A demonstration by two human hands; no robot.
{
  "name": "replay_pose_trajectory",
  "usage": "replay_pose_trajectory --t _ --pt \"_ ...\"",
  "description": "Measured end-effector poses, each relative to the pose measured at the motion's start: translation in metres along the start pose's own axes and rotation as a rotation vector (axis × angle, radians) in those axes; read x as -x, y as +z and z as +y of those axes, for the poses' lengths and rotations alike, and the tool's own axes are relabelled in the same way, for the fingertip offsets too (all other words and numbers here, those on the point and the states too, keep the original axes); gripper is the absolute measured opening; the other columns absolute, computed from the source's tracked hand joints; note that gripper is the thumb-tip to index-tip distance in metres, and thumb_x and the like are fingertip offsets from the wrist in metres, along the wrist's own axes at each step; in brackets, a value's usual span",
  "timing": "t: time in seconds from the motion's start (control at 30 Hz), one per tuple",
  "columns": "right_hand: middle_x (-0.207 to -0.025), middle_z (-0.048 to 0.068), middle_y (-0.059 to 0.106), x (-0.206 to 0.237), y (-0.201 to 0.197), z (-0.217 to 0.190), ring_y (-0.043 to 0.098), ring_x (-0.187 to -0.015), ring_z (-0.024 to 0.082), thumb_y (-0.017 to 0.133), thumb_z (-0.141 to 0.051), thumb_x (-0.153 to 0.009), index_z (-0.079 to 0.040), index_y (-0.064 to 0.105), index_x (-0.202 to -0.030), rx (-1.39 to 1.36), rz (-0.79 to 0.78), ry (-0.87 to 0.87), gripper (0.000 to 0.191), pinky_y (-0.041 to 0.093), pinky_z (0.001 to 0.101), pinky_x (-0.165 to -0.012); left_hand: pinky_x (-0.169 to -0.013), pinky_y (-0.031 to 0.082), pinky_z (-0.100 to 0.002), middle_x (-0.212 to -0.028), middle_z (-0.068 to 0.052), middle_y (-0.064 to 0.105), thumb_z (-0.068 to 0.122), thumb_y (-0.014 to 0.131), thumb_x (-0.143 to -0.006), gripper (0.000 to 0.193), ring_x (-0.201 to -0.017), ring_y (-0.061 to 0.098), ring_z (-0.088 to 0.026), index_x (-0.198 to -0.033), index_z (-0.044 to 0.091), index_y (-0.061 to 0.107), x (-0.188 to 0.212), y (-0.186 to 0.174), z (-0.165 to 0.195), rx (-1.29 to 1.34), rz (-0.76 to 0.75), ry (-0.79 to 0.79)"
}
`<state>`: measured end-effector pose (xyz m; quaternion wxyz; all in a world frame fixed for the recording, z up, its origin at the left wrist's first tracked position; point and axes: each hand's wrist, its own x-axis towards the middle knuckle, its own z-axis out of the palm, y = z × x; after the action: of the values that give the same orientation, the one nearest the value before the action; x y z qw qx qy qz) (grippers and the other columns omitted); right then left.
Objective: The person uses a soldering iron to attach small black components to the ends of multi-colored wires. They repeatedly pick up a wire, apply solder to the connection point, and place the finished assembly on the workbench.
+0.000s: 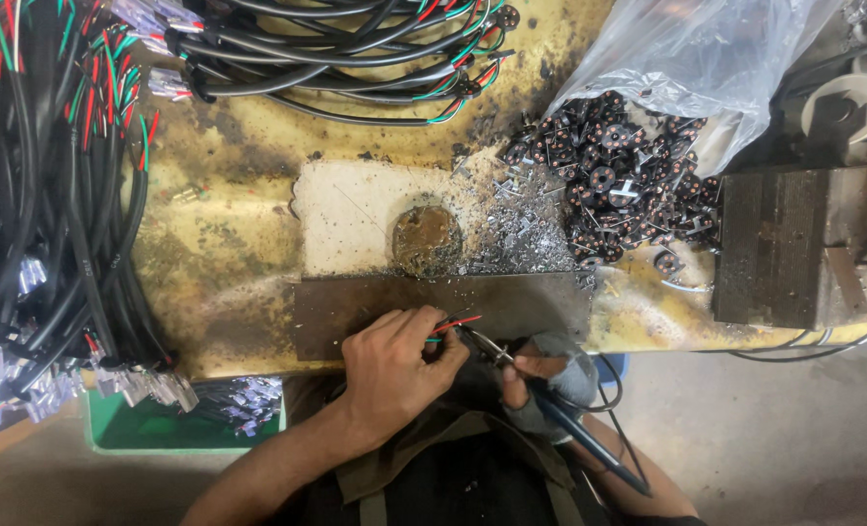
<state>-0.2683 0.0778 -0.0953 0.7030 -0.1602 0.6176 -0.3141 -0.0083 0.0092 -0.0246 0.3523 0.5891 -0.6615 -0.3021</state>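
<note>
Workbench (229, 253) seen from above. At its near edge lies a flat metal plate (375, 307); just behind the plate, a pale patch (346, 219) with a round hollow (426, 239) and metal scraps (521, 229) to the hollow's right. Right of the scraps, a heap of small round parts (628, 175) spills from a plastic bag (686, 49) behind it. A metal block (793, 244) stands at the far right. Cable bundles (44, 195) fill the left side; more cables (346, 58) lie along the rear. Below the left bundles sits a tray (161, 429). The left hand (394, 370) and right hand (540, 380) meet at the plate's near edge, wires (458, 323) between them.
</note>
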Motion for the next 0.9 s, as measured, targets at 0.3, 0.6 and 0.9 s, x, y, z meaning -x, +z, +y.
replay_pose_trajectory --t 0.3,0.6,0.9 --pt "-0.087 0.003 0.065 0.011 0.050 -0.032 0.060 -0.073 0.010 0.075 -0.020 -0.096 -0.009 0.047 -0.115 0.260 -0.090 -0.965 0.036 0.049 0.0260 -0.063 -0.051 0.049 -0.037 -0.067 -0.007 0.066 0.014 0.079 -0.074 0.015 -0.059 0.065 -0.025 -0.081 0.008 0.067 0.001 0.001 -0.003 -0.010 0.002 0.018" --pt "-0.096 0.006 0.066 -0.017 0.082 -0.081 0.077 -0.094 0.016 0.080 0.005 -0.093 -0.011 0.051 -0.105 0.512 -0.184 -0.966 0.035 0.064 0.0316 -0.074 -0.049 0.048 -0.038 -0.065 -0.006 0.065 0.016 0.080 -0.076 0.017 -0.057 0.064 -0.024 -0.078 0.008 0.065 0.002 0.000 -0.001 -0.025 -0.028 0.033" --pt "-0.100 0.009 0.066 -0.020 0.081 -0.081 0.066 -0.097 0.017 0.073 0.009 -0.096 -0.004 0.055 -0.104 0.311 -0.483 -0.727 0.024 0.051 0.0325 -0.083 -0.052 0.050 -0.040 -0.072 -0.009 0.067 0.016 0.079 -0.076 0.018 -0.063 0.065 -0.029 -0.084 0.007 0.067 0.001 -0.001 0.002 -0.048 -0.017 0.056"
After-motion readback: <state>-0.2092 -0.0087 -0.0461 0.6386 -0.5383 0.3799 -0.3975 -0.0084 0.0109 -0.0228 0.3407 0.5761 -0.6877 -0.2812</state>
